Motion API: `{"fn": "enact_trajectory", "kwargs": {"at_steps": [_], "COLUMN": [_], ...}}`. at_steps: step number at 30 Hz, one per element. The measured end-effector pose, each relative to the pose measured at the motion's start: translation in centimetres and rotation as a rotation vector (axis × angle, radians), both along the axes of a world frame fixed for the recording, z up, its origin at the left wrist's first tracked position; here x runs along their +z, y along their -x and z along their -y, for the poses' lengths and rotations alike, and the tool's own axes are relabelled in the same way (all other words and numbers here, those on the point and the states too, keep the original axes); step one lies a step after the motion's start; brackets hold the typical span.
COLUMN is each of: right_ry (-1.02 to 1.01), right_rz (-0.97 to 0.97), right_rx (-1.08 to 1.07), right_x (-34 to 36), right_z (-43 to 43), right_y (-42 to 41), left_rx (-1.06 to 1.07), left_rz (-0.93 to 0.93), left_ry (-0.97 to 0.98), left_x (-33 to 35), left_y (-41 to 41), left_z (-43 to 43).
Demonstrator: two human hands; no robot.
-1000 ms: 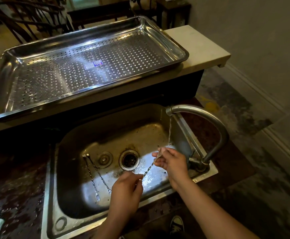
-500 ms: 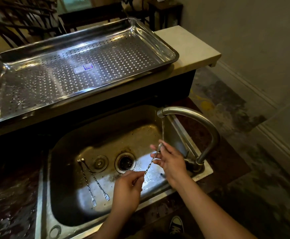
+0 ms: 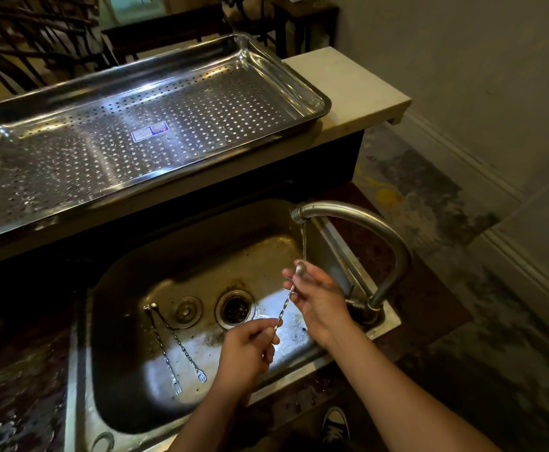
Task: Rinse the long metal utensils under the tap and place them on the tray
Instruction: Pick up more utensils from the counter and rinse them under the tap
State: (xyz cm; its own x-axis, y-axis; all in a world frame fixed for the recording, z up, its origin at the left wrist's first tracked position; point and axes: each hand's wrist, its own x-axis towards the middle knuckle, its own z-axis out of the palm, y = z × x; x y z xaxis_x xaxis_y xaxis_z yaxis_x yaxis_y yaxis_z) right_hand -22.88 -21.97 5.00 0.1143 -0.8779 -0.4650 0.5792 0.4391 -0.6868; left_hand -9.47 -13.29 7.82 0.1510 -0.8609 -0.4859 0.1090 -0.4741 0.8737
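spoon point(image 3: 284, 306) lower end | hidden in left hand point(image 3: 247, 350)

head view, looking down, sink point(image 3: 81, 370) close

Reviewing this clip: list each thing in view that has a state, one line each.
Tap: running, thin stream.
Held utensil: under the stream, gripped at both ends.
Left hand: pinching its lower end.
Right hand: holding its spoon end.
Two utensils: lying in the sink.
Sink: drain open, stopper out.
Tray: no utensils yet.
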Motion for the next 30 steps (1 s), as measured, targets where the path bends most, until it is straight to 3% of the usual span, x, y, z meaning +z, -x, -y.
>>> {"fn": "enact_trajectory", "kwargs": {"at_steps": [5, 8, 13, 19, 25, 30], "right_ry": [0.020, 0.058, 0.073, 0.085, 0.053, 0.078], "right_rz": [-0.038, 0.017, -0.095, 0.068, -0.062, -0.105], "right_rx": [-0.062, 0.023, 0.064, 0.065, 0.029, 0.121], "right_x": [0.9, 1.2, 2.1, 2.0, 3.0, 3.5], "right_z": [1.5, 1.2, 1.9, 1.7, 2.7, 1.7], "right_y": [0.5, 0.1, 0.1, -0.1, 0.2, -0.1], "left_rx": [-0.040, -0.050, -0.054, -0.082, -0.120, -0.112], "left_rz": [-0.037, -0.054, -0.071, -0.085, -0.088, -0.014], "left_ry": [-0.014, 0.015, 0.029, 0.050, 0.053, 0.049], "left_x": [0.0, -0.1, -0.1, 0.3, -0.2, -0.3], "left_y": [0.1, 0.2, 0.1, 0.3, 0.1, -0.1], "left_z": [0.6, 1.4, 2.5, 4.3, 4.3, 4.9]}}
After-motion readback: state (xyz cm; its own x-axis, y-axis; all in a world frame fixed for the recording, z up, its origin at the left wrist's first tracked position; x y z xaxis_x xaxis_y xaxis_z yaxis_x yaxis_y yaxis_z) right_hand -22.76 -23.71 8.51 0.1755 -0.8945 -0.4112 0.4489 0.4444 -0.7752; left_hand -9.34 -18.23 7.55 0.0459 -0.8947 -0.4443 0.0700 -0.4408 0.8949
